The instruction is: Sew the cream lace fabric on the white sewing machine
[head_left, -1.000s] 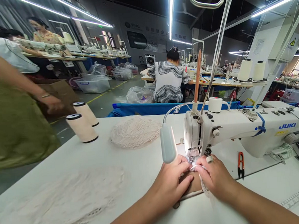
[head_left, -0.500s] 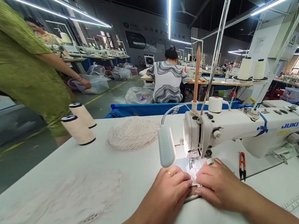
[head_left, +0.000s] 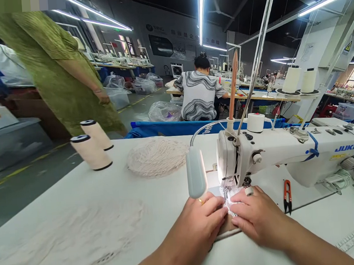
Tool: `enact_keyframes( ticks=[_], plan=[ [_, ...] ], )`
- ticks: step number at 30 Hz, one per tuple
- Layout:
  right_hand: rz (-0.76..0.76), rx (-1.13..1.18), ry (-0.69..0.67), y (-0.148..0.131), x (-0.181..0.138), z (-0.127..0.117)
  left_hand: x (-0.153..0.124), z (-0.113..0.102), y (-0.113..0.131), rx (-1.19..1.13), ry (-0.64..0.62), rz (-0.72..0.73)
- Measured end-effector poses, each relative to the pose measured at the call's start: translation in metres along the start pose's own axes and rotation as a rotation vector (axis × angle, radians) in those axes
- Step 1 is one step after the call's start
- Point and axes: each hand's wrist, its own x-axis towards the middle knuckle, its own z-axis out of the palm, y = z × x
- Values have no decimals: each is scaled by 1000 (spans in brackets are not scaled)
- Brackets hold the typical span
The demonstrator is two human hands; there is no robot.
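White lace piece (head_left: 230, 199) lies under the sewing machine (head_left: 287, 149) needle. Left hand (head_left: 198, 224) and right hand (head_left: 257, 217), palms down with fingers curled, pinch it between their fingertips.

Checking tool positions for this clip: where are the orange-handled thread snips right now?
In the head view, the thread snips lie on the white table right of the right hand, in front of the sewing machine.

White sewing machine (head_left: 287, 151); cream thread cones (head_left: 91, 152); orange-handled snips (head_left: 287, 195).
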Motion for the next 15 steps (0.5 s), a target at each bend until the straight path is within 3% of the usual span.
enact_keyframes(
  ticks=[15],
  plan=[
    [46,17,-1,3,2,6,9,-8,5,49,-12,-28]
  ],
)
